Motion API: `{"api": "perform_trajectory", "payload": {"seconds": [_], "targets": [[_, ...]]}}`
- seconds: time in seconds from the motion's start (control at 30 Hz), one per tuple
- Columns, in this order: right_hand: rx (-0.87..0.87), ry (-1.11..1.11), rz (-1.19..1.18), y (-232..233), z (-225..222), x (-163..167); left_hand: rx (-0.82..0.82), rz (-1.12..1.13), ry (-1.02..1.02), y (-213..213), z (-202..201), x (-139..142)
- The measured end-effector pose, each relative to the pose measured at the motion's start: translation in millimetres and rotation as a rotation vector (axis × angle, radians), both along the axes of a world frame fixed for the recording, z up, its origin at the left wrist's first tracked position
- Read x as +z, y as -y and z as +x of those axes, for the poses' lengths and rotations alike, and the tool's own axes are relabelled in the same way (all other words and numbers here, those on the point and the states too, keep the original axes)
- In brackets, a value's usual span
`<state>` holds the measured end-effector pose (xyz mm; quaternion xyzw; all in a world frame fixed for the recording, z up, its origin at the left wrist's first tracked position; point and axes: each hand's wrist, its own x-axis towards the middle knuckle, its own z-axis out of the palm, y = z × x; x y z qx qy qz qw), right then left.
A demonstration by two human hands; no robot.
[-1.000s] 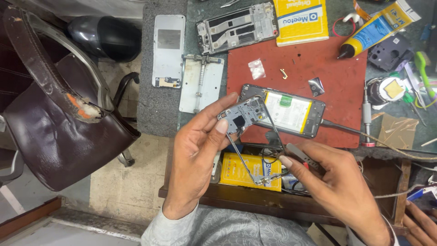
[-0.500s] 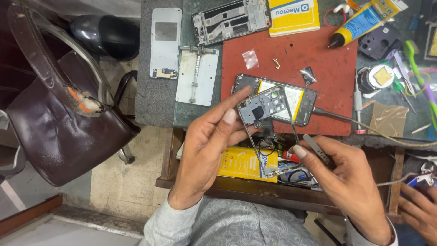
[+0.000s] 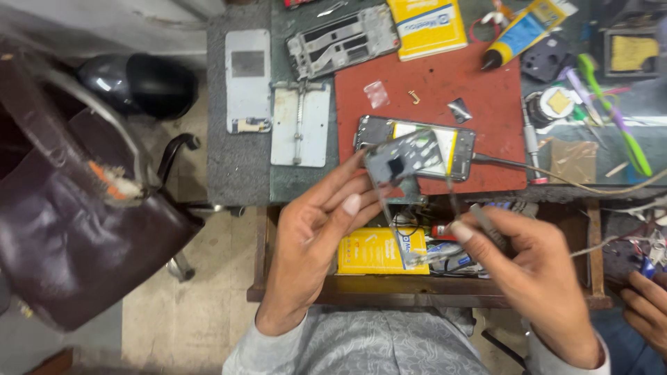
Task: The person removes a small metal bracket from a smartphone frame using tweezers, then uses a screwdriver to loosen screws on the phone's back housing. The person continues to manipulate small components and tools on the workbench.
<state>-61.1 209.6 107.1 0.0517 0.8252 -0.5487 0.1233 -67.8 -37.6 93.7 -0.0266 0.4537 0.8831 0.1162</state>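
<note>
My left hand [image 3: 316, 232] holds a small grey phone circuit board [image 3: 403, 161] by its fingertips, raised over the near table edge. A thin flex strip [image 3: 392, 226] hangs down from the board. My right hand [image 3: 528, 257] grips a slim metal tool [image 3: 486, 229], held just right of the board. Behind them an opened phone body [image 3: 455, 149] with a yellow-white battery lies on the red mat [image 3: 445, 104], with a cable [image 3: 556, 177] running off to the right.
A phone back panel [image 3: 248, 80], metal holder plate [image 3: 300, 125], phone frame [image 3: 344, 42], yellow box [image 3: 427, 24] and glue tube [image 3: 521, 31] lie on the table. An open drawer [image 3: 389, 253] holds yellow packets. A brown bag [image 3: 76, 229] sits left. Another person's hand [image 3: 646, 305] is at right.
The view has shifted, so the table sits lower in frame. My left hand has lifted the board slightly higher and my right hand has drawn a little away from it.
</note>
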Motion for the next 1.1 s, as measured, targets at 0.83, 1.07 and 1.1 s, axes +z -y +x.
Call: {"api": "perform_trajectory", "payload": {"seconds": [0.83, 1.07, 1.1], "targets": [[-0.018, -0.33, 0.663, -63.7, -121.6, 9.4, -0.104, -0.26, 0.187, 32.5, -3.6, -50.3], [0.235, -0.467, 0.713, -14.0, -142.4, 15.8, -0.028, -0.329, 0.15, 23.9, -5.7, -44.9], [0.237, -0.487, 0.719, -10.5, -146.7, 10.9, -0.017, -0.321, 0.127, 21.1, -5.2, -44.0]]}}
